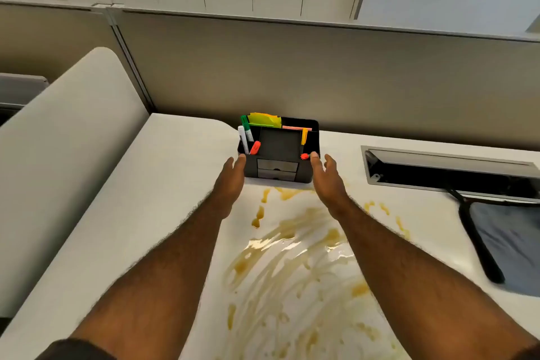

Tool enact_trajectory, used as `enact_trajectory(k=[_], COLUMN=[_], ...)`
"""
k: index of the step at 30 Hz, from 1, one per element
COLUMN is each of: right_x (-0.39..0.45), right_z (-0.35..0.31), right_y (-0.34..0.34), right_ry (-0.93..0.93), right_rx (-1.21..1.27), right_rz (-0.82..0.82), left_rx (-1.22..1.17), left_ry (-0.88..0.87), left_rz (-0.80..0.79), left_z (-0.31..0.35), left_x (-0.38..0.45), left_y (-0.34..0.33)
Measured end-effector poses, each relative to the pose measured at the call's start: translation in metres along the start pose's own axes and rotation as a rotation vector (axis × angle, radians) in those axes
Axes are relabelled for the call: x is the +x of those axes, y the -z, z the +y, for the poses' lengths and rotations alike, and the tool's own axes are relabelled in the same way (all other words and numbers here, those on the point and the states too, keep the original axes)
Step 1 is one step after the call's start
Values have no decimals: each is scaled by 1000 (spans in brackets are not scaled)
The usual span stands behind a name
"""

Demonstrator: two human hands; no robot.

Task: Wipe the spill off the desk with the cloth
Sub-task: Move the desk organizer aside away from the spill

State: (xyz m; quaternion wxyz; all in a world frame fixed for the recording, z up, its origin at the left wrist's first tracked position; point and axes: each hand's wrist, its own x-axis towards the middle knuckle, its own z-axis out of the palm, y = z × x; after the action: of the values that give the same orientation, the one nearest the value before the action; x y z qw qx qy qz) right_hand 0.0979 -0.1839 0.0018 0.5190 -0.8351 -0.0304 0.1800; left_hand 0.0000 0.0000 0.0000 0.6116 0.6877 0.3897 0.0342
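While flanking the black desk organizer (279, 152), both arms reach forward over a white desk (163, 161). Left hand (230, 181) at the organizer's left end, fingers straight and together, tips touching or just beside its front left corner, holding nothing. Right hand (324, 178) at the right end, fingers straight and slightly spread, tips at the front right corner; real contact hard to judge. Organizer upright near the desk's far edge, close to a grey partition (292, 73). In its left compartment: a green marker (246, 127), a white marker (242, 139), and a red-capped item (255, 147) leaning at the front. In the back section: yellow-green sticky notes (263, 119) and a pink strip (295, 127). At the right: an orange tab (304, 135) standing upright, with a small red piece (304, 156) on the front rim just beside the right fingertips. Centre compartment dark, contents not discernible; two small drawers (277, 169) shut in the front face. Brownish spill (289, 254) smeared in streaks across the desk between the forearms, with drops reaching the organizer's base. Dark blue cloth (514, 242) lying flat at the desk's right edge, well apart from both hands, beside a black strap (479, 245). Open cable tray (450, 169) set into the desk behind the cloth.
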Motion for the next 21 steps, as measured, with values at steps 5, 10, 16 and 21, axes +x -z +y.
enact_trajectory(k=[5,10,16,21], right_x=[32,46,52,52], right_z=[2,8,11,5], right_y=[-10,-15,-18,-20], right_ry=[-114,-132,-99,-52], right_rx=[118,135,167,97], right_rz=[-6,-14,44,123], left_rx=[-286,-332,-321,-349], left_ry=[64,48,20,34], left_rz=[-32,1,33,95], left_z=[2,-3,-7,-7], left_x=[24,41,48,50], left_y=[-12,-19,-22,-26])
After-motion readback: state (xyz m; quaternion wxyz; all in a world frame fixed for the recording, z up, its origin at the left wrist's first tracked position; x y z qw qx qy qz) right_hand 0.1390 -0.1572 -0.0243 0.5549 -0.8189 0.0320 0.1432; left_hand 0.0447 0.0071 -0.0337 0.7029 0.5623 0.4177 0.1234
